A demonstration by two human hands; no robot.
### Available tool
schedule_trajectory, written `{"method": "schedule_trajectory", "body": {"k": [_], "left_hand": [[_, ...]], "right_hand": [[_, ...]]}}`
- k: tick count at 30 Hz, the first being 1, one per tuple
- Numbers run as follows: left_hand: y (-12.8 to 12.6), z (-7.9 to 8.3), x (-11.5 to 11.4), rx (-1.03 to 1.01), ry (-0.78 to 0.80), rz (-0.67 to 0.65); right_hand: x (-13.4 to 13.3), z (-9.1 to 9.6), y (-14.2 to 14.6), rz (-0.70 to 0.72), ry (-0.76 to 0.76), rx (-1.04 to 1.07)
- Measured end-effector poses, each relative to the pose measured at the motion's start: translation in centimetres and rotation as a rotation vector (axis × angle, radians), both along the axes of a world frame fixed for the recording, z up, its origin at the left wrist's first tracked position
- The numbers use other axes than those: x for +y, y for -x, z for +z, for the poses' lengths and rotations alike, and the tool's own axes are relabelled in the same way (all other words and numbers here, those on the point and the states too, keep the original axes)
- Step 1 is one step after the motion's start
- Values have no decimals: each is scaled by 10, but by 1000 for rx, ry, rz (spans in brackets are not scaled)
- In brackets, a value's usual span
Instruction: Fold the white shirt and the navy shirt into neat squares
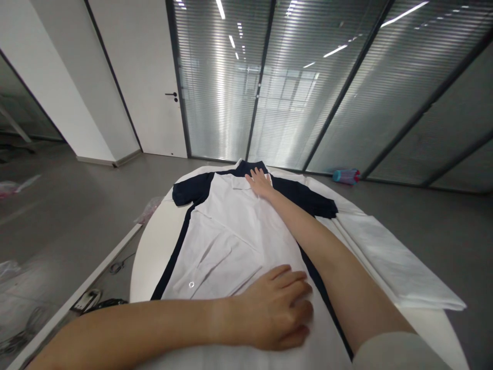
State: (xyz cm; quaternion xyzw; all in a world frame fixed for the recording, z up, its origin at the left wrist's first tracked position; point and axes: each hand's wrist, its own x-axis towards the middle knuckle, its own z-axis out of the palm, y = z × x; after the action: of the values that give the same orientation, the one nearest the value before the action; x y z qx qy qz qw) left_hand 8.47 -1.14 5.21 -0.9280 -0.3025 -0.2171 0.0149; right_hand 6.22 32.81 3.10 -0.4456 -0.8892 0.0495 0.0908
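A white shirt [227, 241] with navy sleeves and side stripes lies spread flat on a round white table [152, 252]. My left hand [279, 308] rests palm down on the shirt's lower part, fingers stretched and together. My right hand [260, 183] reaches far across and lies flat at the collar, fingers extended. Neither hand holds anything. A small button shows on the shirt front near the hem.
A folded white cloth [389, 257] lies on the table's right side. A teal and pink bottle [346, 176] lies on the floor by the glass wall. Cables and plastic bags are on the floor at the left. A white door stands behind.
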Motion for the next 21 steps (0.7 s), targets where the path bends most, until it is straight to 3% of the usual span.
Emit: {"method": "schedule_trajectory", "body": {"k": [5, 14, 17, 21], "left_hand": [[-13, -6, 6, -22, 8, 6], [-2, -18, -22, 75, 247, -12], [-6, -12, -8, 53, 290, -17], [-11, -10, 26, -14, 264, 142]], "right_hand": [[-14, 12, -18, 39, 59, 10], [-29, -13, -31, 73, 173, -121], [-30, -15, -31, 66, 165, -112], [-30, -15, -31, 61, 154, -100]]}}
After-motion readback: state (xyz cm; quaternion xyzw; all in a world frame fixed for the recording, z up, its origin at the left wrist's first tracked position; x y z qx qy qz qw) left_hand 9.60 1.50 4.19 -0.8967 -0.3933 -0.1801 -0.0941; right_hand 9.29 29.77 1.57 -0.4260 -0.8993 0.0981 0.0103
